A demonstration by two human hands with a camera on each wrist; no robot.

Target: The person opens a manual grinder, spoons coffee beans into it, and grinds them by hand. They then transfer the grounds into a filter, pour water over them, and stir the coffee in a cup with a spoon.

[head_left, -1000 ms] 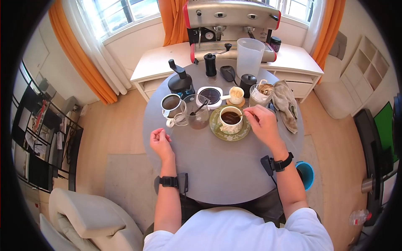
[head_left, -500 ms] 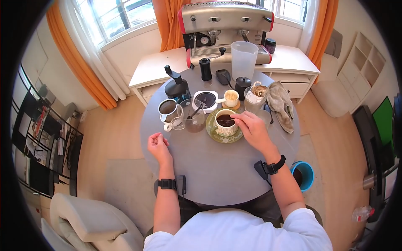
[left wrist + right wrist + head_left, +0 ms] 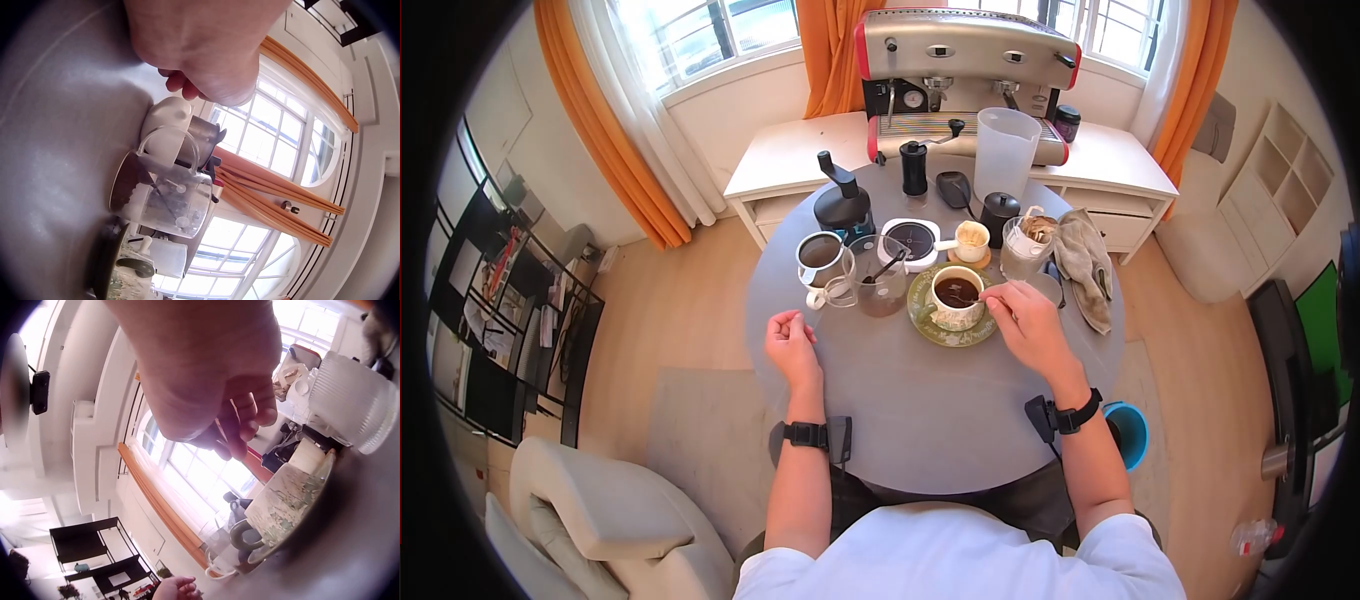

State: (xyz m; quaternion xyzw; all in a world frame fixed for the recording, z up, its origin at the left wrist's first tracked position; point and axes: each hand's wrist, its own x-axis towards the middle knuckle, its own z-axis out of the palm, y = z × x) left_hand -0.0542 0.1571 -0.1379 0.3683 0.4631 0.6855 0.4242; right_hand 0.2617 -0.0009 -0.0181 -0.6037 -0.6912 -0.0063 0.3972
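Head view: my right hand [image 3: 1028, 322] pinching the spoon [image 3: 983, 296] has moved rightward across the coffee cup [image 3: 956, 296], mid-stir; my left hand [image 3: 788, 340] rests loosely curled, holding nothing.

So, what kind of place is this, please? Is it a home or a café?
Most likely a room in a home set up for making coffee. An espresso machine stands on a white cabinet by the windows, a round table holds a coffee cup, and an armchair sits nearby.

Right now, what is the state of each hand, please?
Left hand: loosely curled, holds nothing, rests on the table.
Right hand: pinches a spoon in the coffee cup.
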